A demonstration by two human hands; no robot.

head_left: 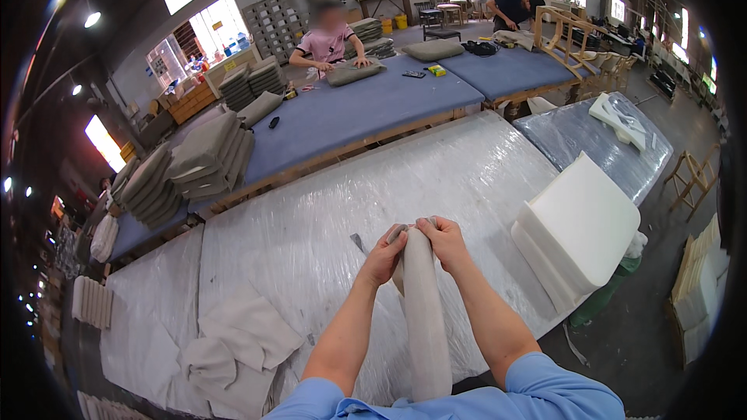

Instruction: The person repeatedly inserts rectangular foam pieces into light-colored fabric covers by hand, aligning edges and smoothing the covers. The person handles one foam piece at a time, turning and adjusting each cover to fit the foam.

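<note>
A light grey fabric-covered cushion point(426, 319) stands on edge in front of me, its narrow side running from my body out to my hands. My left hand point(384, 253) grips the far end's fabric on the left, fingers closed. Opposite it, my right hand point(445, 243) pinches the fabric at the same end, also closed. The cushion's broad faces are mostly hidden from this angle. Beneath it is a table wrapped in clear plastic film point(311, 225). Loose pieces of grey fabric point(245, 334) lie crumpled on the table to the left.
White foam pads point(583, 222) are stacked at the table's right. Beyond is a blue-topped table point(373, 113) with piles of grey cushions point(208, 157). One person in pink point(331, 43) handles a cushion there; another in dark clothes point(513, 12) bends beside a wooden chair frame point(564, 39).
</note>
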